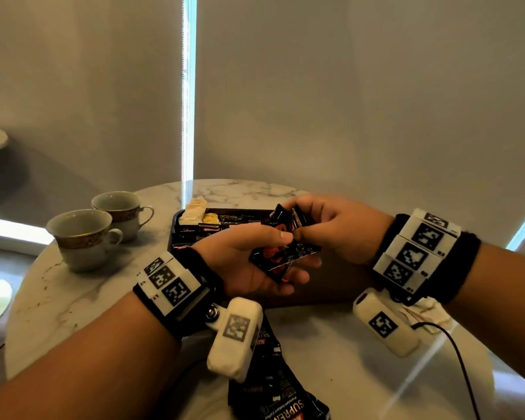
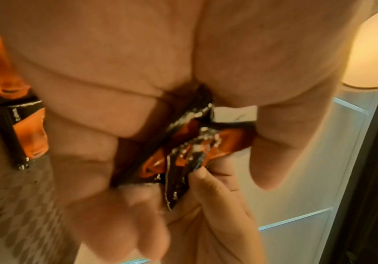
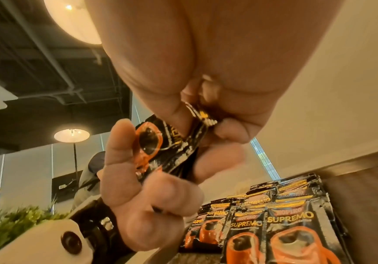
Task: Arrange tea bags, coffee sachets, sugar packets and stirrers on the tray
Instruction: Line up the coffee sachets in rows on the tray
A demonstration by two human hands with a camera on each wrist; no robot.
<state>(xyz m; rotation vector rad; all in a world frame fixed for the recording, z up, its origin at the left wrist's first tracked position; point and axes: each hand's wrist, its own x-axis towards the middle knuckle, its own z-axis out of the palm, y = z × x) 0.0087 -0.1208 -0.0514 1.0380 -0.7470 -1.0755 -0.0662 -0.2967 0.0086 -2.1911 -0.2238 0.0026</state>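
Both hands meet just near of the black tray (image 1: pixel 174 228) on the marble bench (image 1: pixel 73 301). The left hand (image 1: pixel 249 262) has its grip curled round a stack of coffee sachets (image 1: pixel 281 257); the right hand (image 1: pixel 331 228) pinches one sachet (image 1: pixel 297 219) from that stack.

Round table (image 1: pixel 73 301) in front of person. Tray (image 1: pixel 171 237) at table centre-back, sachets and packets lying in it. Two cups (image 1: pixel 82 234) left of tray, one behind the other. Left hand (image 1: pixel 249 262) and right hand (image 1: pixel 334 228) meet just before tray, sharing coffee sachets (image 1: pixel 282 256). More sachets (image 1: pixel 273 386) on table near edge, below left wrist.
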